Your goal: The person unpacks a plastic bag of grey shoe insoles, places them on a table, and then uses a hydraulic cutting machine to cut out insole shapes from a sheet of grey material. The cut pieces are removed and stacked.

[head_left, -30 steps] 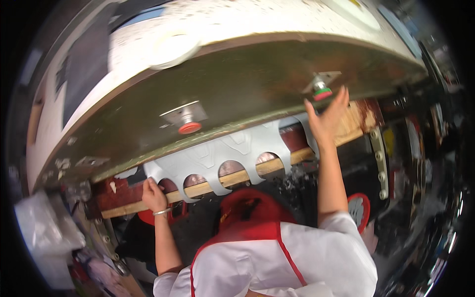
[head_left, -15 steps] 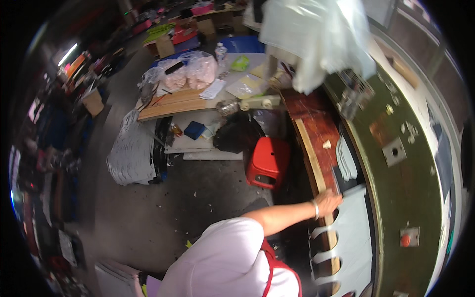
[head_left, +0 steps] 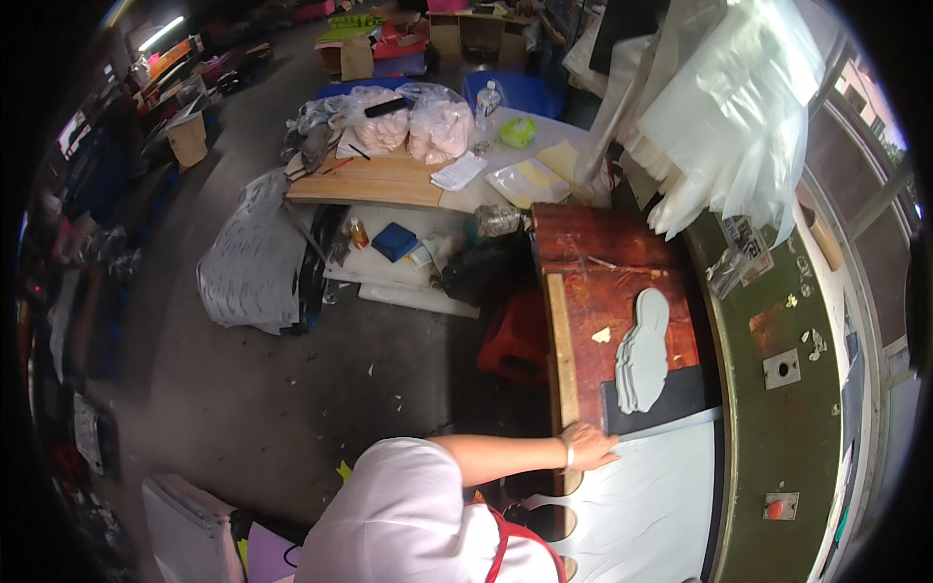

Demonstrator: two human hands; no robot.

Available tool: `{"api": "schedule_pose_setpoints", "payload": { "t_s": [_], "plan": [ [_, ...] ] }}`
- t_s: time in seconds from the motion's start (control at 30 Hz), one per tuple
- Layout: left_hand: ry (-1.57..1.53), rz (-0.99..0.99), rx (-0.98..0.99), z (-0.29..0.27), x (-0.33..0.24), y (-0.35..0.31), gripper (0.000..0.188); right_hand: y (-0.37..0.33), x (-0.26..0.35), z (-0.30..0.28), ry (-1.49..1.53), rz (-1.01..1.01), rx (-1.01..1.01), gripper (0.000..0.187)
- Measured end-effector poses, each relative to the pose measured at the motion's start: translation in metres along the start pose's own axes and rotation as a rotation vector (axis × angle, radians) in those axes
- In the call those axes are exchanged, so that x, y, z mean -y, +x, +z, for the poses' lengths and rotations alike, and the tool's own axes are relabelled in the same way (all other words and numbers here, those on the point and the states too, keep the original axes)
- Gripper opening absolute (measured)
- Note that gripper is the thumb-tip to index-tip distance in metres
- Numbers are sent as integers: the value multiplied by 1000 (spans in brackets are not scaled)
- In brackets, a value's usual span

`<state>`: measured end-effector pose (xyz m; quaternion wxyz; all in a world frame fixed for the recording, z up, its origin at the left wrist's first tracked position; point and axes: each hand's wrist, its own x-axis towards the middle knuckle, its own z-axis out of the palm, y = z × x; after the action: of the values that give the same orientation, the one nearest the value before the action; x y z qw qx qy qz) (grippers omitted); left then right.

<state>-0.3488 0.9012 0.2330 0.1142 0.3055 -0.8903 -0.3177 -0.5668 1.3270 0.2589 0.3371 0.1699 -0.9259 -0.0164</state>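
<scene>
My left hand [head_left: 589,447], with a pale band at the wrist, is closed on the far left corner of a pale blue-grey sheet [head_left: 651,496]. The sheet lies on the bench, its left edge scalloped with rounded cut-outs and its surface lightly creased. Just beyond its far edge, a small stack of pale, insole-shaped pieces [head_left: 643,350] sits partly on a black pad [head_left: 671,396] and partly on the reddish-brown board [head_left: 583,243]. My right hand is out of view.
A green machine beam [head_left: 753,428] with a red button [head_left: 775,509] runs along the right. Clear plastic bags [head_left: 729,107] hang above the bench. At the far side, a table [head_left: 379,187] holds bagged pink items [head_left: 437,128]. A red stool [head_left: 515,340] stands left of the bench.
The view has shifted, showing more of the board and the whole stack of cut pieces. My left hand stays at the sheet's far left corner.
</scene>
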Motion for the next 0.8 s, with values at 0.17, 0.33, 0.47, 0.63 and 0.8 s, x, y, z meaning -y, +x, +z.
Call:
{"api": "schedule_pose_setpoints", "payload": {
  "t_s": [0.17,0.33,0.47,0.63,0.8],
  "plan": [
    [34,32,-218,3,25,-53,32,-21,-3,-42,289,217,481,82],
    [107,89,-265,-6,46,-98,27,-48,-29,-64,665,471,437,75],
    [46,174,-274,-10,63,-119,20,-70,-70,-78,587,465,299,72],
    [145,478,-226,-21,73,-129,5,-105,-137,-78,40,193,155,65],
    [398,634,-237,-53,42,-65,8,-132,-135,-49,11,511,406,79]
  ]
}}
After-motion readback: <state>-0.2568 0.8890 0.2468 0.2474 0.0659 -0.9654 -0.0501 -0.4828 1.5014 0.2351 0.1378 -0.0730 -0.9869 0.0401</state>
